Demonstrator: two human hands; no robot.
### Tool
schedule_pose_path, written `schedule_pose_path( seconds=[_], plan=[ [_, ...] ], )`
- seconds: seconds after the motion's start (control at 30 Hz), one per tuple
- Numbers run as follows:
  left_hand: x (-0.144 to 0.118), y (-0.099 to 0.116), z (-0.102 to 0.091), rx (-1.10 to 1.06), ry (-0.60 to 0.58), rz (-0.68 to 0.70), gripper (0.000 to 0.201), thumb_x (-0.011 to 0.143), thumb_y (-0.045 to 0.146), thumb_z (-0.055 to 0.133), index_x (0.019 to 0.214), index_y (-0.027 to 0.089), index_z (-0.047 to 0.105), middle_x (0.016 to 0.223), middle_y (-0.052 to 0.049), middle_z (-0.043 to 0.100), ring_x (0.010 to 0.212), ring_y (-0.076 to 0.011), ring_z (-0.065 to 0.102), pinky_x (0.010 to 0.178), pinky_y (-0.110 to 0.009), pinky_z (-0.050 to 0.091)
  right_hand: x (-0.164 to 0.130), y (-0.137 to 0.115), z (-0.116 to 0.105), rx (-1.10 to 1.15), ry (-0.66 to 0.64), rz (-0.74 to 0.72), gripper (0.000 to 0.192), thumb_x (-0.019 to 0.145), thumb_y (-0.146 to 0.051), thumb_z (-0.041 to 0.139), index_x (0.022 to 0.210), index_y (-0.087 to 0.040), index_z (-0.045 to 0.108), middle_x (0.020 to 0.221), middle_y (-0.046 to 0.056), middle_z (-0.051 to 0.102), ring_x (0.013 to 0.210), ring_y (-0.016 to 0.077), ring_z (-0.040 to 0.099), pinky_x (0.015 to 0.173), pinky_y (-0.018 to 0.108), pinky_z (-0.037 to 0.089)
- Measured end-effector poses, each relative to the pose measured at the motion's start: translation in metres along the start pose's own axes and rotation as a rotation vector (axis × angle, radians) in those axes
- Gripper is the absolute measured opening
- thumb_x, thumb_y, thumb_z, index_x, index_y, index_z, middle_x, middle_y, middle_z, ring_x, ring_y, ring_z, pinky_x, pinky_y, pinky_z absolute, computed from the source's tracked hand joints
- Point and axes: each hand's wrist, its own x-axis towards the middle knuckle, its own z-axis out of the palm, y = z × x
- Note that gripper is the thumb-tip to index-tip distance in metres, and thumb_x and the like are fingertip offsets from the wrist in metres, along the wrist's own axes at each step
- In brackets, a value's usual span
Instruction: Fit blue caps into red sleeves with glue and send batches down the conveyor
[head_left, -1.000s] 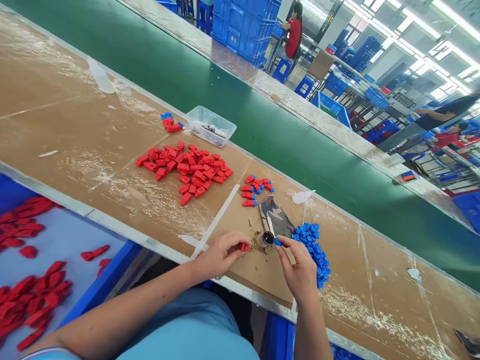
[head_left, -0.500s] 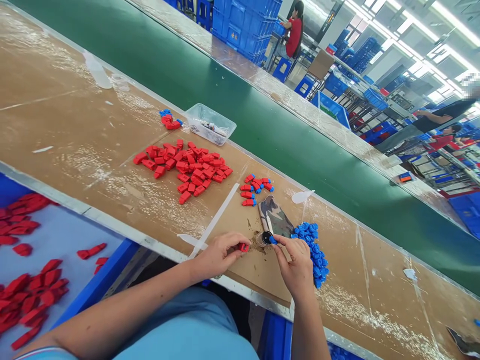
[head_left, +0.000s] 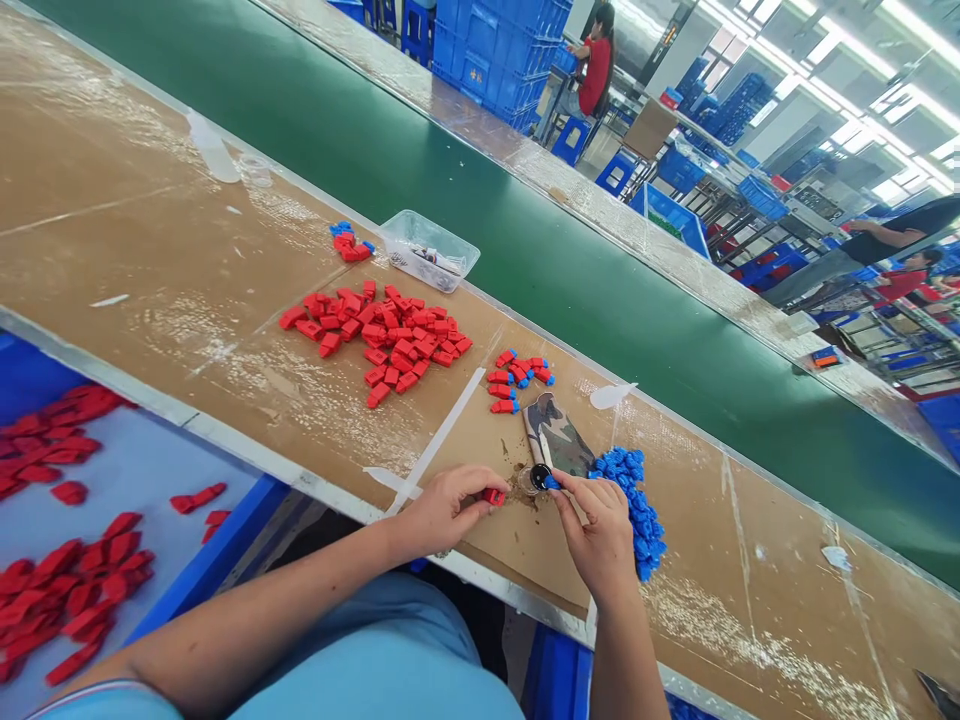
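Note:
Between the fingertips of my left hand [head_left: 450,508] is a small red plastic piece [head_left: 493,496]. My right hand [head_left: 596,525] pinches a small blue plastic piece [head_left: 552,482] at the rim of a small round pot [head_left: 539,477] with a dark inside. Behind the pot lies a camouflage-patterned cloth [head_left: 561,438]. A heap of blue pieces [head_left: 637,510] sits just right of my right hand. Several joined red-and-blue pieces [head_left: 517,378] lie beyond the pot, and a big pile of loose red pieces [head_left: 390,335] spreads to the left.
A clear plastic tub [head_left: 431,250] with small items stands by the green conveyor belt [head_left: 360,120]. At lower left is a blue bin [head_left: 225,530] with red pieces. Stacked blue crates [head_left: 491,60] and a person in red [head_left: 598,65] are across the belt.
The whole view has shifted slightly, so things appear a little further right. Both hands keep their pinches, the blue piece staying at the pot's rim.

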Motion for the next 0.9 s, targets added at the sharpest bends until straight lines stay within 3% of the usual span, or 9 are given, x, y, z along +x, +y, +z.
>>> schedule_pose_path(
  seconds=[0.1, 0.3, 0.53, 0.9],
  plan=[
    [-0.001, -0.001, 0.001, -0.029, 0.020, 0.002, 0.024, 0.085, 0.012, 0.050, 0.103, 0.017, 0.065, 0.095, -0.007, 0.069, 0.090, -0.0175, 0.063, 0.083, -0.029, 0.050, -0.002, 0.000, -0.001, 0.068, 0.017, 0.044, 0.019, 0.092, -0.033, 0.055, 0.100, -0.025, 0.070, 0.083, 0.002, 0.072, 0.075, 0.0184, 0.063, 0.077, 0.036, 0.043],
    [-0.002, -0.002, 0.004, -0.143, 0.039, -0.103, 0.020, 0.084, 0.014, 0.052, 0.100, 0.015, 0.063, 0.091, -0.006, 0.070, 0.082, -0.0151, 0.064, 0.077, -0.027, 0.053, -0.013, -0.016, 0.000, 0.347, 0.021, 0.342, 0.024, 0.087, -0.039, 0.061, 0.101, -0.023, 0.070, 0.085, 0.005, 0.071, 0.079, 0.0193, 0.066, 0.072, 0.032, 0.053],
    [-0.003, -0.005, 0.004, -0.075, 0.038, -0.088, 0.018, 0.084, 0.016, 0.056, 0.100, 0.017, 0.064, 0.094, -0.005, 0.071, 0.086, -0.0164, 0.065, 0.079, -0.028, 0.054, -0.017, -0.046, 0.017, 0.451, -0.032, 0.290, 0.018, 0.087, -0.035, 0.061, 0.099, -0.024, 0.070, 0.086, 0.005, 0.072, 0.080, 0.0202, 0.066, 0.074, 0.034, 0.054],
    [-0.004, -0.003, 0.001, -0.026, 0.008, -0.089, 0.020, 0.085, 0.019, 0.056, 0.103, 0.017, 0.064, 0.097, -0.006, 0.071, 0.086, -0.0172, 0.063, 0.080, -0.029, 0.050, -0.019, -0.047, 0.023, 0.389, -0.039, 0.269, 0.017, 0.088, -0.036, 0.061, 0.097, -0.027, 0.072, 0.084, 0.003, 0.072, 0.078, 0.0197, 0.066, 0.071, 0.033, 0.053]
  ],
)
